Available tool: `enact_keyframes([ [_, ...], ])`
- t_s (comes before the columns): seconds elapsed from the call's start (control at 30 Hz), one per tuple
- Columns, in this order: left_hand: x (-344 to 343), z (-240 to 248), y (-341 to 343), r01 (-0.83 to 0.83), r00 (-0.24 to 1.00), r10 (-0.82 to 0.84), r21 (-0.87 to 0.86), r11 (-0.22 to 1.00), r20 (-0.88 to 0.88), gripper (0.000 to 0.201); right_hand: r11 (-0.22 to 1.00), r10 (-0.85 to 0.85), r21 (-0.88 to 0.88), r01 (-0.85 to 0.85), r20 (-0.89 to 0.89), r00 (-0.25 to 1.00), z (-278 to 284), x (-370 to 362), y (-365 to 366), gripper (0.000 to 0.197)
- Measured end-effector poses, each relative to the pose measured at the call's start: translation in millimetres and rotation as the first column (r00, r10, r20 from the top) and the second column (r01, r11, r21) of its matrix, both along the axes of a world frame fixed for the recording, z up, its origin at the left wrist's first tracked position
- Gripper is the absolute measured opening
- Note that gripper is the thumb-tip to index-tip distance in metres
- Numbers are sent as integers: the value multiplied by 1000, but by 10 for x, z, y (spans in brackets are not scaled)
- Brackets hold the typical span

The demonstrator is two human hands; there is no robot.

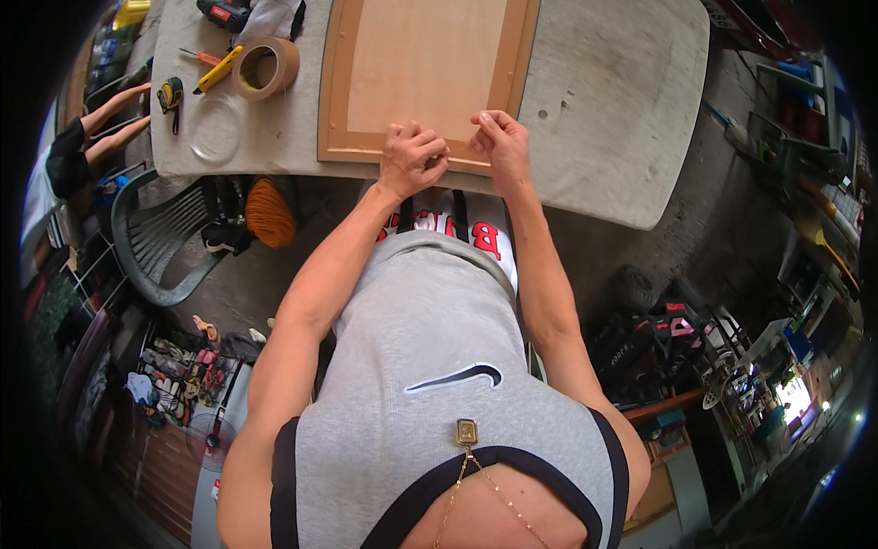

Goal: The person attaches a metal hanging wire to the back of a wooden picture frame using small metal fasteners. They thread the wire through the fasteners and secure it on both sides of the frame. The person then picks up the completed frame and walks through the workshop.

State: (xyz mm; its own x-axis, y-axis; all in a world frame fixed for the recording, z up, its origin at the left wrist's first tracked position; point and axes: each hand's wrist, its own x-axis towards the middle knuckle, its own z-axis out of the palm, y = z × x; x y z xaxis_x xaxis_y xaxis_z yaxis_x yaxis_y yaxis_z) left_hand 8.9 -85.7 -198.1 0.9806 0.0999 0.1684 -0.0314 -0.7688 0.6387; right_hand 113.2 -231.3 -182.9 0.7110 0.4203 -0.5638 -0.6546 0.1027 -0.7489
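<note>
A rectangular framed panel (416,69) lies on the pale table in front of me, its border covered by brown tape strips (337,87). Over its near edge, toward the left, my left hand (413,157) is closed, with the thumb and fingers drawn together. My right hand (501,146) hovers at the near right corner of the panel, thumb and forefinger pinched and the other fingers curled. Anything in either pinch is too small to make out. A small gap separates the two hands.
On the table's left part are a brown tape roll (286,66), a yellow utility knife (218,73), an orange-handled screwdriver (201,57), a tape measure (169,94), a clear coil (216,130) and a black-red power tool (226,13). A green plastic chair (151,229) stands left; another person's legs (114,110) show beyond.
</note>
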Motion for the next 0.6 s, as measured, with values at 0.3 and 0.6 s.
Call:
enact_keyframes([
  [0.3,-110,35,-30,-183,983,181,-120,976,-25,28,747,650,-621,-237,607,457,250,-253,-298,12],
  [0.6,-254,48,-29,-213,977,212,-81,974,-23,19,788,598,-587,-187,657,459,133,-418,-340,13],
])
